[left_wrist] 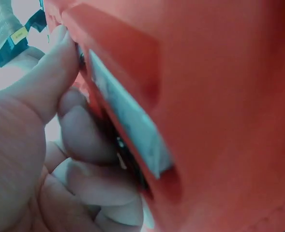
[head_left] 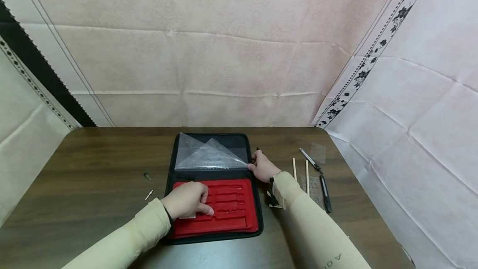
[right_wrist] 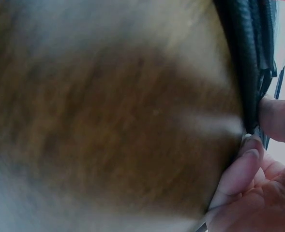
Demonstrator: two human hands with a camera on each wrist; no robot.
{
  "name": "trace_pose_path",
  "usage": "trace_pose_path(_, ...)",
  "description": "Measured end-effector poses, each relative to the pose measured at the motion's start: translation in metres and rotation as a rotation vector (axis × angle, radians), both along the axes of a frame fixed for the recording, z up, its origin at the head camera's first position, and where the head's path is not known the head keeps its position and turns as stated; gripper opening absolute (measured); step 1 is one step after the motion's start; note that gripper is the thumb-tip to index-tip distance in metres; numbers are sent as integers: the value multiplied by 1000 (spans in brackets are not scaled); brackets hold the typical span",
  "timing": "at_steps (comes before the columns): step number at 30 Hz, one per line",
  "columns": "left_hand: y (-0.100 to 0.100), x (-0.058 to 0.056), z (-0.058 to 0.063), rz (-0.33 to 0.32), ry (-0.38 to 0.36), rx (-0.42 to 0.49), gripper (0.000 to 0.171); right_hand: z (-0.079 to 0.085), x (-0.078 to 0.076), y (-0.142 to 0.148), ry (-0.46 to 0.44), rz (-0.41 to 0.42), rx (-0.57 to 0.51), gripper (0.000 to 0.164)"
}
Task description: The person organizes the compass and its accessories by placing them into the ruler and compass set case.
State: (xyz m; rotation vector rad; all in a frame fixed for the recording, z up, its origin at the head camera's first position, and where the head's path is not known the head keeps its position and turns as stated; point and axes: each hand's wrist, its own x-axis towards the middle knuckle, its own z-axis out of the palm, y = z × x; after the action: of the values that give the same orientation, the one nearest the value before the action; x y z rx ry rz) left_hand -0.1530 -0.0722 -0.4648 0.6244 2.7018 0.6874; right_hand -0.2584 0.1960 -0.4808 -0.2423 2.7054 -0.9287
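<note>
A black zip case (head_left: 214,174) lies spread flat on the table, with a red moulded tray (head_left: 231,206) in its near half and a clear plastic sheet (head_left: 203,155) over its far half. My left hand (head_left: 188,199) is on the left of the tray, fingers curled. Beneath those fingers, a thin dark shiny piece (left_wrist: 128,157) shows partly, mostly hidden. Beside it a pale block (left_wrist: 127,113) sits in a slot. At the case's right side, my right hand (head_left: 263,167) pinches the black zipper edge (right_wrist: 261,104) between thumb and fingers, by the sheet's corner.
Right of the case lie two wooden sticks (head_left: 307,177), a silver-and-black pen-like tool (head_left: 310,160), a black-handled tool (head_left: 325,194) and a small clear piece (head_left: 318,153). To the left are a small dark cylinder (head_left: 147,176) and a small pointed piece (head_left: 149,194). Fabric hangs behind the table (head_left: 93,177).
</note>
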Motion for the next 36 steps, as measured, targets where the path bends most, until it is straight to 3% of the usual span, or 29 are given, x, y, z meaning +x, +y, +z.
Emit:
trace_pose_path(7,-2,0,-1,-10,22,-6,39,2,-2,0,11,16,12,37)
trace_pose_path(13,-1,5,4,-44,-3,0,33,2,-1,1,6,11,23,37)
trace_pose_path(18,-1,9,6,-50,32,-19,31,1,0,2,11,11,21,37)
trace_pose_path(25,-5,11,8,-30,64,-56,32,1,1,2,21,23,23,37)
trace_pose_path(36,-12,12,11,18,4,-71,31,2,1,1,19,14,27,37)
